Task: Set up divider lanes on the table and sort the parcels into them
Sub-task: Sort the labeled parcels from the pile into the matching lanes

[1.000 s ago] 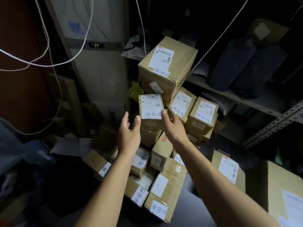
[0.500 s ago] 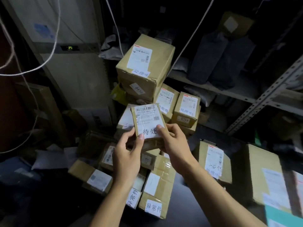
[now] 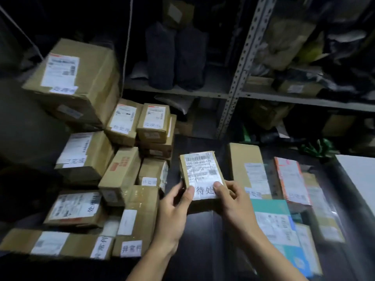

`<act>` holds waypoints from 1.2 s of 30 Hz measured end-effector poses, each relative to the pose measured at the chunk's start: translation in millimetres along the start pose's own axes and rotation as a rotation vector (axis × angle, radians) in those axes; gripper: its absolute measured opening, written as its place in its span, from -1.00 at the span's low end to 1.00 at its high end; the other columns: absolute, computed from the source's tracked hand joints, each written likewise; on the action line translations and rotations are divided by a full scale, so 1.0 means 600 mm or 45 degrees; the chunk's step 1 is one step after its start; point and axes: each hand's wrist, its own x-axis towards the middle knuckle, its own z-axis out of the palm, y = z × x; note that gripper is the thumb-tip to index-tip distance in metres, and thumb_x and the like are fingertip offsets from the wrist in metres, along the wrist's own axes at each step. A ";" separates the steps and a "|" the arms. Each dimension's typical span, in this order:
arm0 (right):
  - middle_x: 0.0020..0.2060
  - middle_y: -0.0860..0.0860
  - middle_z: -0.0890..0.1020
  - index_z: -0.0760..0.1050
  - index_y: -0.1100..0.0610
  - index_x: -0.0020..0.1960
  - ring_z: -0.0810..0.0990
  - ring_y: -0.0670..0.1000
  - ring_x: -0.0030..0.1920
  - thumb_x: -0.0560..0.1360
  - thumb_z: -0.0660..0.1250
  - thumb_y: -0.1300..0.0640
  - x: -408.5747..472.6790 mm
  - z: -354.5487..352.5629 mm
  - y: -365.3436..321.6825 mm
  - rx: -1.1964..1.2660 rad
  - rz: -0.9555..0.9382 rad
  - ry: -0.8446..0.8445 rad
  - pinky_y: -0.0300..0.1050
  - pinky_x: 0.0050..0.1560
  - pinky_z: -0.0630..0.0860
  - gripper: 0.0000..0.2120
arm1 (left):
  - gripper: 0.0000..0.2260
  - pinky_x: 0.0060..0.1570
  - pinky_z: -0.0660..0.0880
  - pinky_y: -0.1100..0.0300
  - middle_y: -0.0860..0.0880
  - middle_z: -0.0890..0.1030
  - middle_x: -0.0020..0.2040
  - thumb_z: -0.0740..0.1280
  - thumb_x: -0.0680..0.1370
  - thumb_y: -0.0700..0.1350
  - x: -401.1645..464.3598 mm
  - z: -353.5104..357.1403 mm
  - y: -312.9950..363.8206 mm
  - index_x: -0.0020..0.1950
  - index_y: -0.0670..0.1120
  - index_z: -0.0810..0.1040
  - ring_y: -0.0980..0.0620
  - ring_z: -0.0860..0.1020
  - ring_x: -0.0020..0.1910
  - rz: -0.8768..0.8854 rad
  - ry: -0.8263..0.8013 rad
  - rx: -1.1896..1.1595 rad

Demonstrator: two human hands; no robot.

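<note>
Above the dark table (image 3: 203, 250), left hand (image 3: 172, 216) and right hand (image 3: 235, 201) each pinch the small parcel (image 3: 200, 173).

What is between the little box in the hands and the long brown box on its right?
Nothing: the head view shows only a strip of bare dark table between the little box and the long brown box.

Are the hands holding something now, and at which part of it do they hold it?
Yes. Both hands hold one small cardboard parcel by its near end: the left hand pinches the near left corner, the right hand the near right corner, thumbs on the label.
</note>
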 end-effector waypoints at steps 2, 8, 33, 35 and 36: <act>-0.16 0.09 0.72 0.53 0.21 0.04 0.71 -0.04 -0.19 0.57 0.35 0.14 -0.004 -0.056 -0.002 0.043 0.014 0.005 -0.09 -0.16 0.57 -0.86 | -0.66 0.30 0.46 -0.11 -0.01 0.69 0.12 0.42 0.48 0.02 -0.010 0.046 -0.011 0.22 -0.05 0.62 -0.01 0.63 0.17 -0.003 -0.030 0.040; -0.27 -0.02 0.69 0.51 0.19 -0.02 0.59 -0.12 -0.32 0.57 0.33 0.17 -0.023 -0.230 -0.011 0.136 0.026 0.001 -0.06 -0.14 0.52 -0.92 | -0.63 0.27 0.48 -0.11 -0.01 0.69 0.12 0.46 0.47 0.02 -0.050 0.183 -0.043 0.25 -0.05 0.60 -0.01 0.63 0.16 -0.041 -0.168 0.118; -0.05 0.10 0.73 0.53 0.15 0.08 0.71 0.12 0.00 0.57 0.36 0.13 -0.003 -0.581 0.111 0.173 0.121 0.207 0.27 0.16 0.57 -0.87 | -0.72 -0.02 0.55 0.35 0.15 0.69 0.06 0.36 0.57 -0.18 -0.114 0.482 -0.172 0.24 0.08 0.57 0.24 0.63 0.06 -0.184 -0.434 0.470; -0.04 0.10 0.72 0.52 0.14 0.07 0.71 0.12 0.01 0.57 0.36 0.12 -0.001 -0.586 0.118 0.174 0.123 0.210 0.27 0.16 0.57 -0.87 | -0.73 0.02 0.56 0.28 0.13 0.70 0.06 0.36 0.57 -0.19 -0.112 0.488 -0.178 0.21 0.10 0.57 0.21 0.64 0.07 -0.200 -0.439 0.478; -0.04 0.10 0.72 0.52 0.14 0.07 0.71 0.12 0.01 0.57 0.36 0.11 0.000 -0.589 0.120 0.170 0.123 0.213 0.27 0.16 0.57 -0.87 | -0.74 0.05 0.57 0.25 0.12 0.70 0.06 0.35 0.57 -0.20 -0.111 0.490 -0.180 0.19 0.10 0.58 0.20 0.64 0.07 -0.203 -0.447 0.478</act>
